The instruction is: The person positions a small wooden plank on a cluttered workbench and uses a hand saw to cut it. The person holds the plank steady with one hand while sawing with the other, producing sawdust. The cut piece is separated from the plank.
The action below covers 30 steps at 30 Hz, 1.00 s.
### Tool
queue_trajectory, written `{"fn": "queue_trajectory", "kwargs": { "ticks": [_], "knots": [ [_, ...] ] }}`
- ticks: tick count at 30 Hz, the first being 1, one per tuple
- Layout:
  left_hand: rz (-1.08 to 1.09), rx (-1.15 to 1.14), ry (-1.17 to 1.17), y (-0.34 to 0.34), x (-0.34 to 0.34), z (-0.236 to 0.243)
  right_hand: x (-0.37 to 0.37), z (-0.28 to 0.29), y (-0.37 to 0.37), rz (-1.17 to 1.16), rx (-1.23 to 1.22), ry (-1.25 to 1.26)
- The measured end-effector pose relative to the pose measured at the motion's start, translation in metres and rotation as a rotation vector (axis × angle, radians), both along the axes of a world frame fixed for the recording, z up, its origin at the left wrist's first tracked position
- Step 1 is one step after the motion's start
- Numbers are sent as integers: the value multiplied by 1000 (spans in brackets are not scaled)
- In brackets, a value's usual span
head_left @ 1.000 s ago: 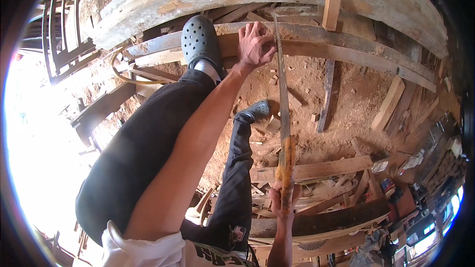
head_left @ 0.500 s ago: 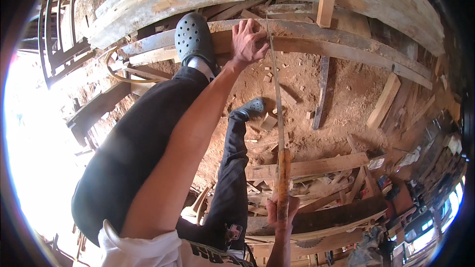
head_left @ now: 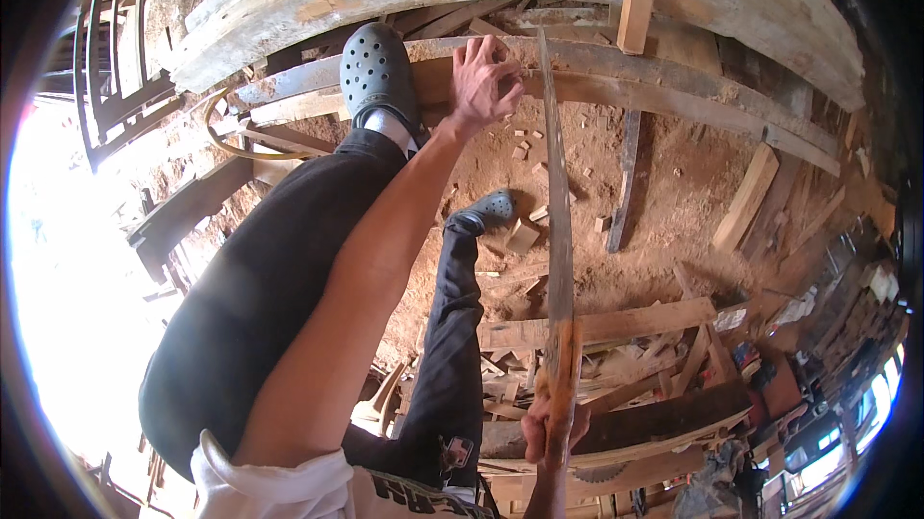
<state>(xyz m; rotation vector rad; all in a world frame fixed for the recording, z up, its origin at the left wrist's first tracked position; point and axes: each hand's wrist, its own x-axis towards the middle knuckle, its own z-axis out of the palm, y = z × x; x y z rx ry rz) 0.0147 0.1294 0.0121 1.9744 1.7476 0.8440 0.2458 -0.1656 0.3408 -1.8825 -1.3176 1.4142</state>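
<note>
your right hand (head_left: 555, 430) clasps the saw (head_left: 559, 259), nearer you than the beam (head_left: 654, 70); on the beam rest your left hand (head_left: 483, 88), fingers bent, grip unclear, and your left shoe (head_left: 376, 72).

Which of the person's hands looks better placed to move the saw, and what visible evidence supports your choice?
Probably the right hand: it grips the saw. The left hand is on the wooden beam, left of the blade, not holding the saw.

Your saw (head_left: 560, 259), long-bladed with an orange-yellow handle (head_left: 561, 370), points toward twelve o'clock. Your brown wooden beam (head_left: 635, 88) lies crosswise, nine to three.
</note>
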Motion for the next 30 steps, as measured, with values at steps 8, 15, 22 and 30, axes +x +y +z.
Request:
{"fn": "queue_trajectory", "kwargs": {
  "ticks": [8, 15, 22, 30],
  "knots": [
    [-28, -22, 23, 0, -3, 0, -2, -58, 31, 148, -47, 10],
    [-30, -34, 51, 0, -3, -2, -4, -67, 37, 179, 38, -39],
    [-26, -44, 46, 0, -2, 1, -4, -84, 35, 106, -129, 125],
    [-15, -48, 58, 0, -2, 1, -7, -97, 24, 138, 145, 2]
  ]
}}
